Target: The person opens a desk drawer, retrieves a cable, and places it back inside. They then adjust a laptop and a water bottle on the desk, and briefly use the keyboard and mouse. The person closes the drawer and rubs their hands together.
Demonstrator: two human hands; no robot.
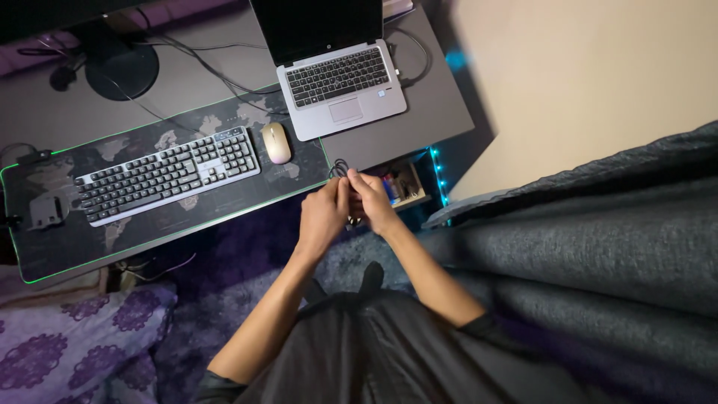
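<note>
Both hands meet just off the table's [441, 112] front edge: the left hand [323, 215] and the right hand [372, 202] each pinch a thin black cable [338, 167], whose loops stick up between the fingertips. The cable sits below the laptop [340, 82] and right of the mouse [275, 142] and keyboard [168, 173] on the dark mat [60, 247].

I see a matt silver laptop [340, 82], a glossy plastic mouse [276, 142], and a rough grey cloth blanket [598, 247] on the right.

Black cable [338, 167], purple-flowered pillow [71, 340]
</note>
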